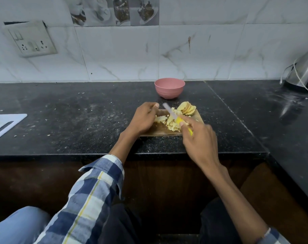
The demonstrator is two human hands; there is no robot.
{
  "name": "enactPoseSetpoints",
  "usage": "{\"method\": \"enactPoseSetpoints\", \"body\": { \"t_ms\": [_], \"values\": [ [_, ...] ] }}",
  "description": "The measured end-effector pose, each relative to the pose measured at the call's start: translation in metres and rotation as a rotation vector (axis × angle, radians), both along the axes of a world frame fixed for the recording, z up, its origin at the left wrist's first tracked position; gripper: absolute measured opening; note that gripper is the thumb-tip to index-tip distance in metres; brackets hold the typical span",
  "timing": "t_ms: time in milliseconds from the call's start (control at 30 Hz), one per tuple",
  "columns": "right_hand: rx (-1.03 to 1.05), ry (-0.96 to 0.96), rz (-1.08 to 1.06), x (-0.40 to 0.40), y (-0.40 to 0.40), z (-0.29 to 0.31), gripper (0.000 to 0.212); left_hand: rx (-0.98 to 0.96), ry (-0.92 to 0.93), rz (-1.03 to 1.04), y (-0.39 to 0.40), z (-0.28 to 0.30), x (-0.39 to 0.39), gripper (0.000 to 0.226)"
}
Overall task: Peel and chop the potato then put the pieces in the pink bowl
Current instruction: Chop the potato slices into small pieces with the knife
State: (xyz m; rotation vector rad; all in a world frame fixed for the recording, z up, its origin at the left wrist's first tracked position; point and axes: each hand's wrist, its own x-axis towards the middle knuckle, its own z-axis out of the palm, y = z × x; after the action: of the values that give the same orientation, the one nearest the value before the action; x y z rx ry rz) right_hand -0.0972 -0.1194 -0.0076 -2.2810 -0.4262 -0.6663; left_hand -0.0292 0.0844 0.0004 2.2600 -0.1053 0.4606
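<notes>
Left hand (144,118) rests curled at the left end of the wooden board (160,131), holding nothing visible; right hand (196,133) grasps the yellow-handled knife (176,117), its blade motion-blurred above the potato (174,120). Risk: curled fingers lie near the blade path, and loose pieces may scatter off the board. Potato condition: pale, peeled, partly chopped, with slices (187,107) fanned at the far right. Pink bowl (169,88) stands just behind the board.
</notes>
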Motion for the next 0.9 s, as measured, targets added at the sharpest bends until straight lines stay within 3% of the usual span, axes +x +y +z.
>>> {"method": "enactPoseSetpoints", "body": {
  "t_ms": [100, 200, 300, 467, 600, 767, 900],
  "values": [
    [0.218, -0.041, 0.008, 0.053, -0.002, 0.013, 0.026, -0.084, 0.094, -0.003, -0.003, 0.001, 0.016, 0.042],
    [0.488, 0.106, -0.017, 0.113, -0.003, 0.016, 0.02, -0.185, 0.157, 0.003, -0.006, -0.006, 0.025, 0.045],
    [0.692, 0.254, -0.041, 0.158, -0.011, 0.011, 0.019, -0.195, 0.186, -0.019, -0.016, -0.004, 0.027, 0.062],
    [0.459, 0.267, -0.059, 0.183, -0.006, -0.002, 0.018, -0.115, 0.157, -0.068, -0.022, -0.011, 0.043, 0.064],
    [0.465, 0.282, -0.068, 0.187, -0.009, -0.008, 0.019, -0.055, 0.165, -0.128, -0.034, -0.012, 0.052, 0.068],
    [0.439, 0.298, -0.012, 0.188, -0.008, -0.009, 0.021, -0.188, 0.185, -0.184, -0.052, -0.01, 0.058, 0.075],
    [0.411, 0.291, -0.011, 0.19, -0.008, -0.011, 0.02, -0.32, 0.162, -0.114, -0.071, -0.01, 0.065, 0.07]
  ]
}}
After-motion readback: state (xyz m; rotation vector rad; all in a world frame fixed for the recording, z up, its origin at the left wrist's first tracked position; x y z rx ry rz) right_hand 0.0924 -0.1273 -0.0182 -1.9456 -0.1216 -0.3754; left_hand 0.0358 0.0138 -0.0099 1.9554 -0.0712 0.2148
